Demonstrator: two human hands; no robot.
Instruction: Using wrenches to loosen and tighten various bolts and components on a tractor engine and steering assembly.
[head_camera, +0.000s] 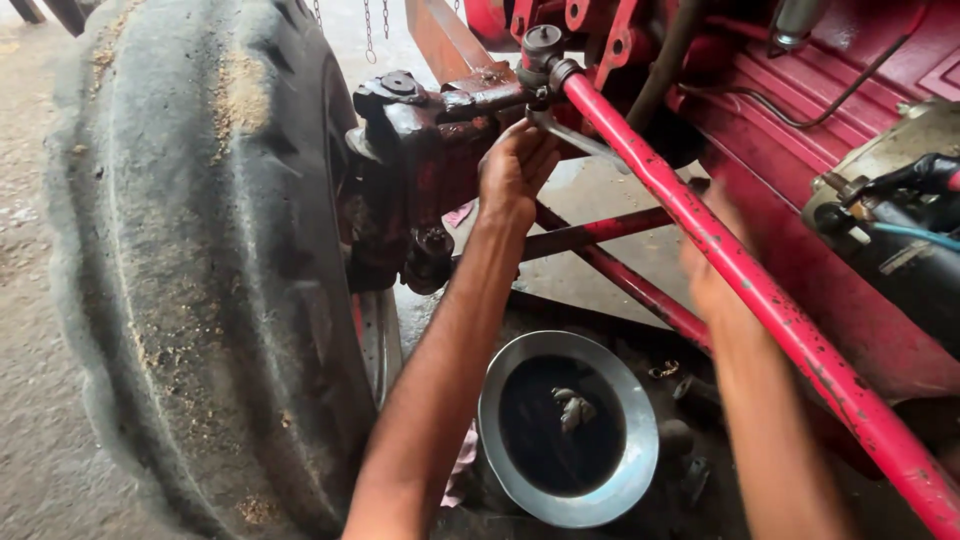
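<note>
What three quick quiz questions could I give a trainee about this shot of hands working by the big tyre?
1. True or false: the left hand grips a wrench at the joint where the red rod meets the steering knuckle.
2. What sits on the ground below the arms? A) metal bowl B) plastic bucket C) cardboard box
3. Which hand is motion-blurred behind the rod?

Key:
1. True
2. A, the metal bowl holding dark liquid
3. The right hand
</note>
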